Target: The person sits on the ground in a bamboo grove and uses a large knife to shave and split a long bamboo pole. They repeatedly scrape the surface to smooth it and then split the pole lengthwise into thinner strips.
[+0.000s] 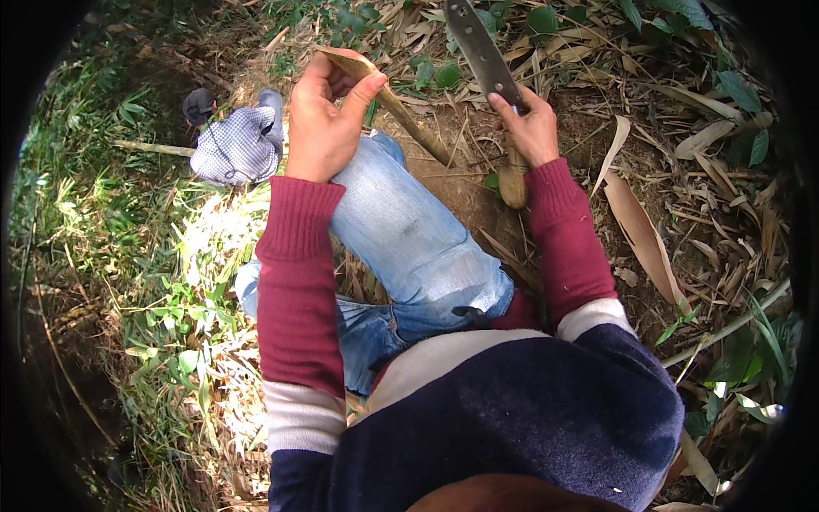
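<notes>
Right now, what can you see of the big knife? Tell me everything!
The knife has a broad grey blade that looks like metal, with a row of round spots, maybe holes. Its light brown handle looks wooden and has a rounded end. The right hand grips it near where blade and handle meet, above ground littered with dry leaves. The blade points up the picture, leaning a little left, and reaches the top edge.

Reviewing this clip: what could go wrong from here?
The bare right hand grips the knife near its blade, so a slip might cut it. The bare left hand pinches a strip whose edge might splinter. A stray stroke might also reach the jeans-clad leg.
</notes>
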`<state>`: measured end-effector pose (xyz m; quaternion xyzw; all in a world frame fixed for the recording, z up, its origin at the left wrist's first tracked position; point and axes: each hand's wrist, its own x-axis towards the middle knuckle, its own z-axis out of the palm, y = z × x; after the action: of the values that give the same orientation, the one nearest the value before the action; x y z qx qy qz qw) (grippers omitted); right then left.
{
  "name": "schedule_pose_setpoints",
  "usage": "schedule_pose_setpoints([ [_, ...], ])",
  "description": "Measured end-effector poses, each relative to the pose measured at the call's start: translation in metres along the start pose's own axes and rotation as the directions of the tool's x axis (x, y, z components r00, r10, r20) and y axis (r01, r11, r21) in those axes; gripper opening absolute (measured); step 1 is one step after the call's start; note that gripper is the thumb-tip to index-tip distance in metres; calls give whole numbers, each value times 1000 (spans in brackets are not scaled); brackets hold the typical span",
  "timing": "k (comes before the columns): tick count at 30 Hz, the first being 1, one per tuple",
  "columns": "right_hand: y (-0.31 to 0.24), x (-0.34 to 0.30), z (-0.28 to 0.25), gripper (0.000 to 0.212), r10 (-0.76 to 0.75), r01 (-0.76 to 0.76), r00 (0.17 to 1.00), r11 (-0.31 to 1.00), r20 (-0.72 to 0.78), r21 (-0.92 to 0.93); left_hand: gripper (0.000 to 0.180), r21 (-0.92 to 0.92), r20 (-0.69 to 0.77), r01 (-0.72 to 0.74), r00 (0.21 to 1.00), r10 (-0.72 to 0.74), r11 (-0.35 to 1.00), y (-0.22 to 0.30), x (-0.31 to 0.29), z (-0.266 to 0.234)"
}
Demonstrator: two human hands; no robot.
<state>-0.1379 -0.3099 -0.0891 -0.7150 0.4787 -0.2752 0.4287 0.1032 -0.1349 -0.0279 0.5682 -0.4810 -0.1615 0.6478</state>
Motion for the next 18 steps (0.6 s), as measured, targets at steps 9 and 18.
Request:
schedule_pose_setpoints([
  [9, -11, -27, 0, 29, 69, -228, 956, 788, 285, 572, 24, 6, 14, -11, 1000, 11, 1000, -1, 4, 0],
  [18, -38, -58, 32, 28, -114, 35, 969, 942, 221, 335, 22, -27, 18, 10, 1000, -9, 1000, 0, 2, -3],
])
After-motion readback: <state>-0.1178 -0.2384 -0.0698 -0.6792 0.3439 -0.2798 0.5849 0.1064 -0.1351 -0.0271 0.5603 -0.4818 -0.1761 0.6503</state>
